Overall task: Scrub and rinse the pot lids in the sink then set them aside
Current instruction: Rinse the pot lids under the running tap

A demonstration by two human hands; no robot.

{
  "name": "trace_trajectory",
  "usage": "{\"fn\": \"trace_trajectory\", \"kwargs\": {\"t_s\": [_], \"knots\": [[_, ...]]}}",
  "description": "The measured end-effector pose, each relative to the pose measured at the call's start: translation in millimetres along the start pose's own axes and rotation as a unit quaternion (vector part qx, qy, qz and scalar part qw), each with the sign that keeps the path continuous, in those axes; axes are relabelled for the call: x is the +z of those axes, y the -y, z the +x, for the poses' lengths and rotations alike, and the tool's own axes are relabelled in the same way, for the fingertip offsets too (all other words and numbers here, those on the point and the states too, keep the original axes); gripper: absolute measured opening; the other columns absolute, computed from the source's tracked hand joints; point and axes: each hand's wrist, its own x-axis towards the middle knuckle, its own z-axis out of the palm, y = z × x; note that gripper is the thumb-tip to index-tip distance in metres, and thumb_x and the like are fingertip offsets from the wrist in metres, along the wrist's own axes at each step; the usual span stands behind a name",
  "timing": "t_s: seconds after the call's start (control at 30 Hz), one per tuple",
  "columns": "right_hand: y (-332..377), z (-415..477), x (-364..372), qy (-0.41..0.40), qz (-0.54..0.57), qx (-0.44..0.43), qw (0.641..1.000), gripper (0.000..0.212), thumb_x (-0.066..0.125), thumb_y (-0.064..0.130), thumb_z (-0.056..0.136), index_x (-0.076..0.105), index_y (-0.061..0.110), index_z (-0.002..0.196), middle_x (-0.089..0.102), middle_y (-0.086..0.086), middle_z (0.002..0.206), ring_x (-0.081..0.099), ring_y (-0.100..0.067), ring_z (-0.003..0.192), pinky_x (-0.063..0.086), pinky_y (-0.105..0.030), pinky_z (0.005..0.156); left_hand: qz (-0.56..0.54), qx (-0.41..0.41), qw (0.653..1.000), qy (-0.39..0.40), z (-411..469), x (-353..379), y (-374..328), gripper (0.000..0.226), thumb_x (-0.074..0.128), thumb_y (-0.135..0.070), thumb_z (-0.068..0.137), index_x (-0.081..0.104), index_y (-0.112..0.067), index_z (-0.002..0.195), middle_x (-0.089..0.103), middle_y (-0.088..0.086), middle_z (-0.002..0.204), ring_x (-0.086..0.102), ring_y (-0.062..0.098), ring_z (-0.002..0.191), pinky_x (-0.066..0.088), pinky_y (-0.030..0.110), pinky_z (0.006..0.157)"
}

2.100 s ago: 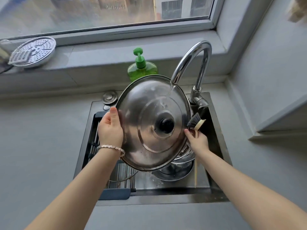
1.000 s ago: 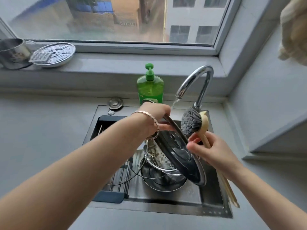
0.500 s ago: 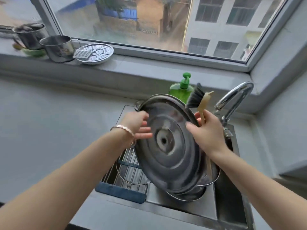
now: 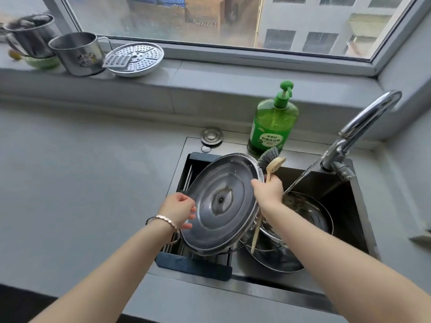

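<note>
The lid point(image 4: 221, 203) is held tilted over the left part of the sink point(image 4: 345, 201). The left hand point(image 4: 178, 209) holds its left rim, and the right hand point(image 4: 268, 192) is at its right rim, where it also grips the brush point(image 4: 271, 163). From that right grip the brush head sticks up behind the lid's far edge. Under the lid lies a rack point(image 4: 193, 266). Right of the grip, pots point(image 4: 307, 215) sit in the basin below the faucet point(image 4: 363, 122). Behind the grip stands a soap bottle point(image 4: 272, 122), with a round cap point(image 4: 211, 135) to its left. Far behind and left, a steamer plate point(image 4: 137, 58) and a mug point(image 4: 77, 53) stand on the sill point(image 4: 210, 73).
</note>
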Motion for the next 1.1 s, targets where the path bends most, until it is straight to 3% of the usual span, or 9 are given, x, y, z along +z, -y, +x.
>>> {"fn": "trace_trajectory", "kwargs": {"t_s": [0.23, 0.3, 0.4, 0.5, 0.57, 0.7, 0.9, 1.0, 1.1], "knots": [[10.0, 12.9, -7.4, 0.043, -0.160, -0.060, 0.984, 0.045, 0.056, 0.039, 0.090, 0.048, 0.005, 0.119, 0.056, -0.009, 0.109, 0.055, -0.028, 0.102, 0.037, -0.028, 0.074, -0.007, 0.014, 1.000, 0.018, 5.6, 16.2, 9.6, 0.015, 0.043, -0.003, 0.092, 0.051, -0.010, 0.081, 0.057, 0.007, 0.077, 0.055, 0.017, 0.069, 0.050, 0.030, 0.061], [14.0, 16.0, -10.6, 0.081, -0.132, -0.026, 0.988, 0.033, 0.057, 0.028, 0.089, 0.049, 0.006, 0.112, 0.056, -0.011, 0.101, 0.056, -0.027, 0.092, 0.039, -0.030, 0.072, 0.001, 0.011, 1.000, 0.004, 7.2, 21.2, 18.9, 0.015, 0.045, -0.002, 0.091, 0.049, -0.011, 0.079, 0.055, 0.006, 0.075, 0.054, 0.017, 0.068, 0.049, 0.030, 0.060], [11.5, 12.0, -12.8, 0.122, -0.093, -0.013, 0.988, 0.010, 0.053, 0.015, 0.085, 0.045, 0.012, 0.080, 0.046, -0.003, 0.073, 0.046, -0.018, 0.064, 0.040, -0.031, 0.061, 0.034, 0.008, 0.999, -0.003, 4.8, 26.3, 38.0, 0.007, 0.054, -0.013, 0.089, 0.050, -0.014, 0.083, 0.056, 0.005, 0.081, 0.055, 0.020, 0.077, 0.052, 0.035, 0.071], [12.1, 0.7, -14.0, 0.120, -0.036, 0.000, 0.992, 0.010, 0.051, 0.017, 0.086, 0.045, 0.013, 0.080, 0.044, -0.002, 0.070, 0.044, -0.016, 0.062, 0.043, -0.034, 0.065, 0.112, 0.117, 0.984, 0.068, -5.1, 33.8, 48.3, 0.042, 0.062, -0.050, 0.080, 0.050, -0.023, 0.110, 0.054, -0.006, 0.108, 0.054, 0.014, 0.103, 0.045, 0.028, 0.087], [20.8, -4.2, -21.9, 0.111, 0.014, 0.033, 0.993, 0.009, 0.051, 0.013, 0.087, 0.046, 0.009, 0.081, 0.044, -0.004, 0.070, 0.044, -0.016, 0.060, 0.042, -0.031, 0.061, 0.217, 0.248, 0.943, 0.053, -16.5, 38.1, 41.7, 0.063, 0.057, -0.069, 0.071, 0.051, -0.028, 0.118, 0.052, -0.015, 0.110, 0.053, 0.006, 0.102, 0.043, 0.022, 0.084], [48.6, -8.3, -56.8, 0.155, 0.060, 0.065, 0.984, 0.012, 0.053, 0.014, 0.090, 0.046, 0.004, 0.090, 0.046, -0.005, 0.072, 0.042, -0.010, 0.051, 0.034, -0.019, 0.041, 0.331, 0.565, 0.739, -0.158, -14.9, 30.1, 17.6, 0.059, 0.034, -0.060, 0.091, 0.069, -0.016, 0.071, 0.066, -0.008, 0.064, 0.062, 0.010, 0.057, 0.051, 0.020, 0.063], [70.5, -23.3, -115.6, 0.096, -0.147, -0.161, 0.971, 0.039, 0.056, 0.046, 0.088, 0.043, 0.015, 0.067, 0.045, 0.001, 0.059, 0.043, -0.012, 0.051, 0.033, -0.025, 0.050, 0.391, 0.676, 0.567, -0.262, -29.4, 15.0, -60.5, 0.067, 0.026, -0.055, 0.095, 0.057, -0.016, 0.049, 0.049, -0.006, 0.038, 0.043, 0.010, 0.028, 0.027, 0.011, 0.045], [70.8, -28.2, -128.9, 0.122, -0.163, -0.239, 0.949, 0.032, 0.061, 0.044, 0.084, 0.043, 0.018, 0.079, 0.047, 0.007, 0.070, 0.045, -0.004, 0.061, 0.031, -0.018, 0.053, 0.401, 0.695, 0.523, -0.286, -29.7, 14.4, -94.2, 0.069, 0.025, -0.057, 0.093, 0.049, -0.017, 0.043, 0.047, -0.004, 0.036, 0.042, 0.014, 0.028, 0.023, 0.013, 0.044], [61.9, -30.8, -134.7, 0.206, -0.121, -0.230, 0.943, 0.028, 0.066, 0.036, 0.081, 0.046, 0.016, 0.082, 0.053, 0.012, 0.072, 0.053, 0.008, 0.059, 0.038, -0.008, 0.053, 0.406, 0.675, 0.552, -0.272, -24.8, 14.5, -116.8, 0.076, 0.020, -0.068, 0.087, 0.045, -0.013, 0.041, 0.046, 0.001, 0.035, 0.046, 0.020, 0.030, 0.024, 0.015, 0.045]]}}
